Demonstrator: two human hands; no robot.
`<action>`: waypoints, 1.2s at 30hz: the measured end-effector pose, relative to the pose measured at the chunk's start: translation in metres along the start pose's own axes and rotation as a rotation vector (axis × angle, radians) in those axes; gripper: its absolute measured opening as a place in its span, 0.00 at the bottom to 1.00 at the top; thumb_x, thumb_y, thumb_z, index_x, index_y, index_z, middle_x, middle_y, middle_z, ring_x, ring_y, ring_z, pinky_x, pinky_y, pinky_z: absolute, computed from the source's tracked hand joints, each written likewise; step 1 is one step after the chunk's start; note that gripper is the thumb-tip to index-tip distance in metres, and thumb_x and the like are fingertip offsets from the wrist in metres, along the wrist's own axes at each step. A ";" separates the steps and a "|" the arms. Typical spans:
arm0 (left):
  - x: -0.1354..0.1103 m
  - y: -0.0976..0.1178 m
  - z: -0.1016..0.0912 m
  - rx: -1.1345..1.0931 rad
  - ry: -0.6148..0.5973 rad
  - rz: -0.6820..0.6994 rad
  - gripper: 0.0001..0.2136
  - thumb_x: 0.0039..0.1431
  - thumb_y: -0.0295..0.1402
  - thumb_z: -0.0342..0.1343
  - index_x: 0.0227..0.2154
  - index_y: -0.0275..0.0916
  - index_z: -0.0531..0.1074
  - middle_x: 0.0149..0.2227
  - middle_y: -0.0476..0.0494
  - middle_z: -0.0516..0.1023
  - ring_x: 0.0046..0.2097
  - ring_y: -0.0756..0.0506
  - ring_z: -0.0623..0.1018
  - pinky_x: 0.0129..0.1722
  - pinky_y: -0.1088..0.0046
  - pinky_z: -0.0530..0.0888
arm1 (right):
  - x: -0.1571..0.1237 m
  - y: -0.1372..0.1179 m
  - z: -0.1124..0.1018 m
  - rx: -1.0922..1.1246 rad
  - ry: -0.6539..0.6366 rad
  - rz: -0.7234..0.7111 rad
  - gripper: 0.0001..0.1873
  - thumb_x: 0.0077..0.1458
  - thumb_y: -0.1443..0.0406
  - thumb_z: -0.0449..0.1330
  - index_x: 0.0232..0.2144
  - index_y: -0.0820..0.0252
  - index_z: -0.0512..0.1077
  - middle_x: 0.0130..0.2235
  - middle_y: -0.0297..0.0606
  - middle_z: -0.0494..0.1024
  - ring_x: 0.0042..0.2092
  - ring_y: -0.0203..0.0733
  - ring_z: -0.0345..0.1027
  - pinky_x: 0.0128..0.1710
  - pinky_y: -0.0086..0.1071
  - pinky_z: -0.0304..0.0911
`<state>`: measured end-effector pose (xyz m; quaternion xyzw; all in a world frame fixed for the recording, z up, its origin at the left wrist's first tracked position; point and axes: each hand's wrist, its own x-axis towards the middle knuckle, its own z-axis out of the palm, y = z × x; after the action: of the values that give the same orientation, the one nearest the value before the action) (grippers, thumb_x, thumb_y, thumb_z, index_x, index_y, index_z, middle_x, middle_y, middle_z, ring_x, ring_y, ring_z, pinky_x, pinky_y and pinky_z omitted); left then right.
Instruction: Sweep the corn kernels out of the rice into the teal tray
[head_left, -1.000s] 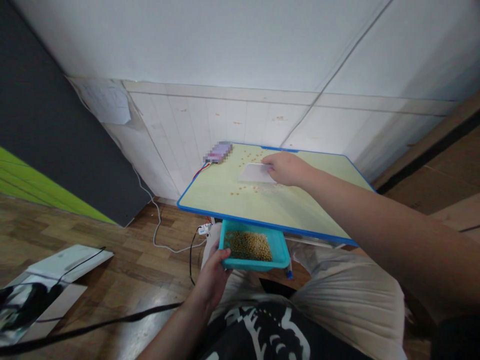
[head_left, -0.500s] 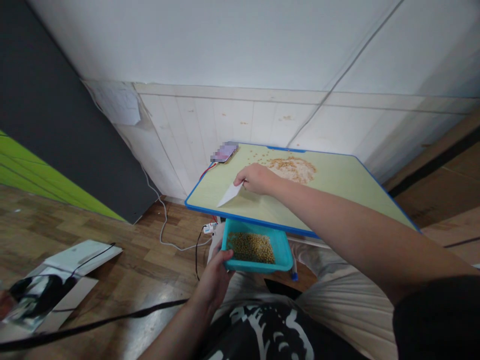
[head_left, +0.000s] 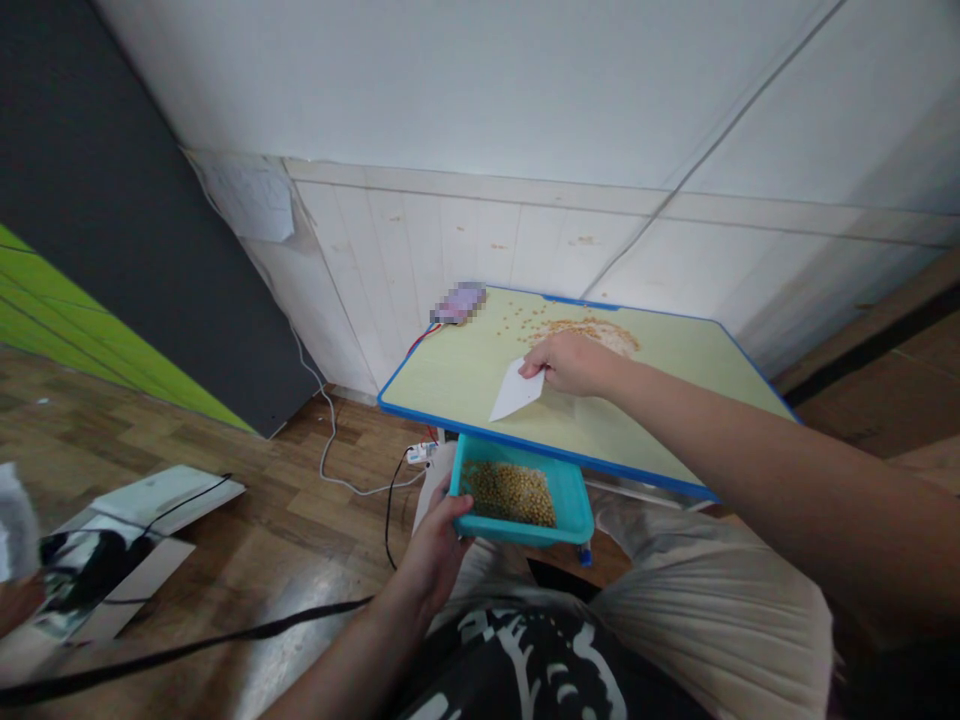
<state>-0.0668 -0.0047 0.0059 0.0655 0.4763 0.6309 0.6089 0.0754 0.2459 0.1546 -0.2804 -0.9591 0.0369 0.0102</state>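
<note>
low pale-green table with blue rim against the panelled wall, scattered beans on its far part, teal tray (holding more beans) gripped below its edge by left hand, white card pinched by right hand.

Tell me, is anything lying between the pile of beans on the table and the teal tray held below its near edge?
Nothing lies on that stretch of table, only the right hand and its white card held over it. The pile of beans sits behind them; the teal tray, in the left hand, is below.
</note>
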 end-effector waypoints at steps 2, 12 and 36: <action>-0.003 0.001 0.000 0.007 -0.016 0.003 0.34 0.47 0.38 0.70 0.60 0.45 0.74 0.56 0.41 0.85 0.59 0.34 0.80 0.50 0.62 0.76 | -0.007 0.006 0.000 0.010 -0.002 -0.002 0.20 0.57 0.78 0.62 0.42 0.55 0.88 0.47 0.37 0.90 0.52 0.44 0.84 0.51 0.32 0.72; -0.003 0.003 0.002 0.026 -0.070 -0.046 0.27 0.50 0.38 0.69 0.55 0.45 0.75 0.54 0.43 0.85 0.58 0.36 0.81 0.51 0.63 0.75 | -0.035 0.030 0.007 0.091 0.027 -0.003 0.21 0.55 0.79 0.61 0.40 0.54 0.88 0.47 0.36 0.90 0.52 0.44 0.84 0.53 0.33 0.73; -0.008 -0.003 0.033 0.043 -0.052 -0.150 0.25 0.46 0.37 0.68 0.50 0.42 0.77 0.53 0.41 0.85 0.53 0.37 0.81 0.47 0.64 0.75 | -0.071 0.028 -0.004 0.070 -0.009 0.071 0.22 0.55 0.79 0.60 0.42 0.55 0.88 0.48 0.38 0.89 0.52 0.42 0.83 0.53 0.32 0.72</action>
<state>-0.0412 0.0054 0.0258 0.0592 0.4773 0.5713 0.6650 0.1506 0.2317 0.1562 -0.3135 -0.9467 0.0722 0.0145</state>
